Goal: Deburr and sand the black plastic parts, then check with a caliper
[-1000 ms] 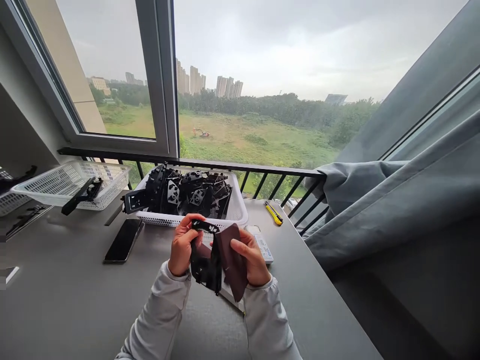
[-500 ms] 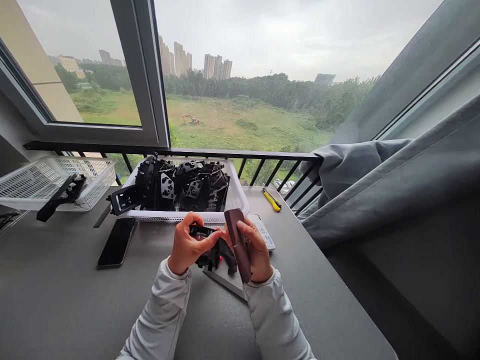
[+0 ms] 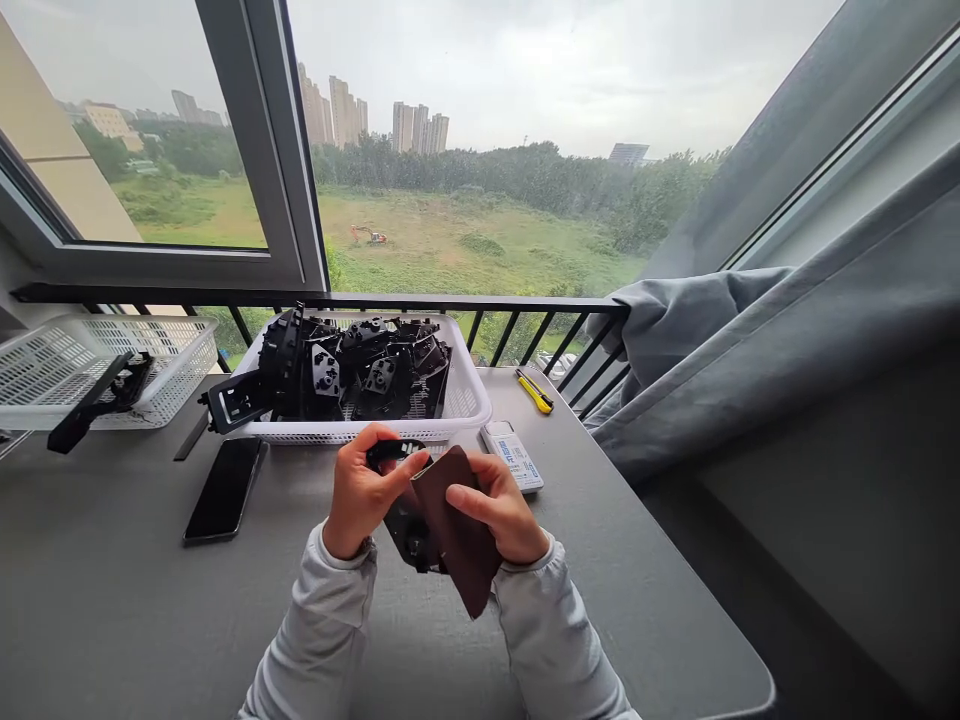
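My left hand (image 3: 361, 495) is closed round the upper end of a black plastic part (image 3: 411, 535), thumb stretched along its top. Closed on a folded piece of dark brown sandpaper (image 3: 457, 530), my right hand (image 3: 504, 508) has its thumb flat on the near face. The sandpaper's broad side faces me and covers the right portion of the black part. Whether its far side touches the part cannot be seen. Both hands are close together above the grey table (image 3: 420, 650), in front of a white basket.
The white basket (image 3: 330, 432) holds a pile of black plastic parts (image 3: 375, 375). A second white basket (image 3: 180, 345) with a black part stands left. A phone (image 3: 223, 490), a white box with blue print (image 3: 514, 458) and a yellow cutter (image 3: 535, 392) lie around my hands.
The sandpaper has turned its wide face towards me and shifted left and down over the black part. The black part has tilted. The whole view has shifted slightly.
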`<action>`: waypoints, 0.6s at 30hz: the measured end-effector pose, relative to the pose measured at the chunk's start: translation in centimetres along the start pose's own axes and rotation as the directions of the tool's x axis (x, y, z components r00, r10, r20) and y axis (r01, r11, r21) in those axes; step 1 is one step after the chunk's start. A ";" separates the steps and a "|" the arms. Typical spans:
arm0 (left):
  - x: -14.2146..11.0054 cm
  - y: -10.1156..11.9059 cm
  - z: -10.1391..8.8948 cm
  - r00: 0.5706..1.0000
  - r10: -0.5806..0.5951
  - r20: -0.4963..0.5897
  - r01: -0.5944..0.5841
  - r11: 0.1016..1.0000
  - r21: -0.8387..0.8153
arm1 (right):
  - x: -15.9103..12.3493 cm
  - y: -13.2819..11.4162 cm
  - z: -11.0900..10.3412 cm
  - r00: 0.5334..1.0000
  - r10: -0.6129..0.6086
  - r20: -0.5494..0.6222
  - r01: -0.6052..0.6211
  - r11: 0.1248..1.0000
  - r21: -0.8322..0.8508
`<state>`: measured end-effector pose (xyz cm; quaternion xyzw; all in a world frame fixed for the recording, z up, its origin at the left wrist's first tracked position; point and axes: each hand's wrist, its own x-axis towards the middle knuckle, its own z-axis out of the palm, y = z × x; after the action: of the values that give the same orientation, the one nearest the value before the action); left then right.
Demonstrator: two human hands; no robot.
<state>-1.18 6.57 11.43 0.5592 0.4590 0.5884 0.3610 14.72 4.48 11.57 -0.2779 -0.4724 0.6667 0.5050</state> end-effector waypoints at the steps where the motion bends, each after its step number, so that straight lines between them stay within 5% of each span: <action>1: -0.1 0.2 0.0 1.000 -0.001 0.004 0.001 1.000 0.017 | -0.1 0.0 0.0 1.000 0.003 -0.002 -0.003 1.000 -0.008; 5: -0.5 0.4 0.3 0.998 0.015 -0.064 -0.013 1.000 0.027 | -0.6 -0.6 0.3 0.999 0.035 -0.008 -0.035 0.999 -0.021; 8: -0.8 0.5 0.5 0.994 0.018 -0.106 -0.017 1.000 0.008 | -0.9 -1.2 0.4 0.991 0.007 -0.135 -0.010 1.000 -0.027; 12: -1.0 0.7 0.3 0.999 0.022 -0.029 -0.024 0.997 -0.073 | -1.2 -1.7 0.1 0.953 -0.131 -0.274 0.091 0.984 -0.154; 18: -1.3 0.8 0.4 0.996 0.066 0.060 -0.056 0.986 -0.159 | -1.6 -2.3 0.4 0.948 -0.277 -0.157 0.174 0.865 -0.471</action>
<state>-0.55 5.18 11.76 0.5617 0.3818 0.6151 0.4004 15.89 2.95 13.68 -0.4019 -0.5848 0.4398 0.5506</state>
